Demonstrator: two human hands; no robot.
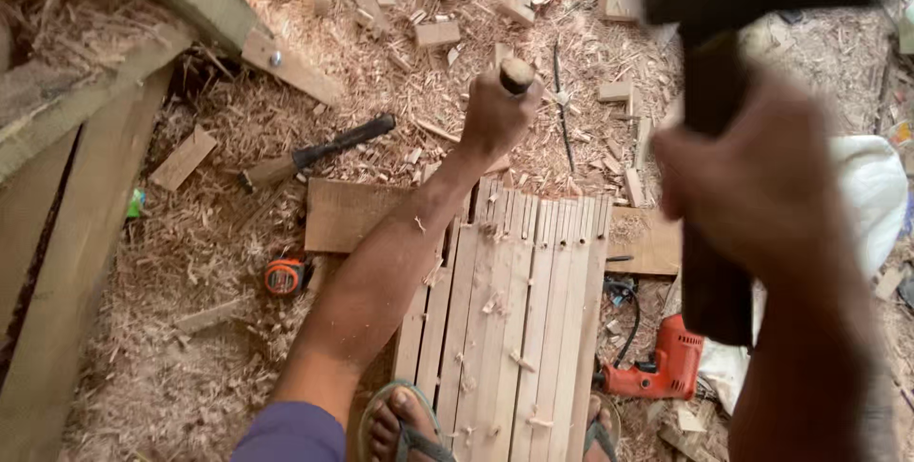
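My left hand (493,116) is closed around a wooden-handled chisel (516,75), held upright at the far end of a row of pale wooden slats (514,319) lying side by side on the ground. My right hand (752,186) is raised close to the camera, blurred, and grips the dark handle of a mallet (716,119) whose dark head fills the top right. The chisel's blade is hidden behind my hand. My sandalled feet (400,424) rest on the near ends of the slats.
Wood shavings and small offcut blocks (438,34) cover the ground. A second chisel (314,153), an orange tape measure (284,276), a red power drill (657,367), a flat board (347,215) and long planks (86,234) at left lie around.
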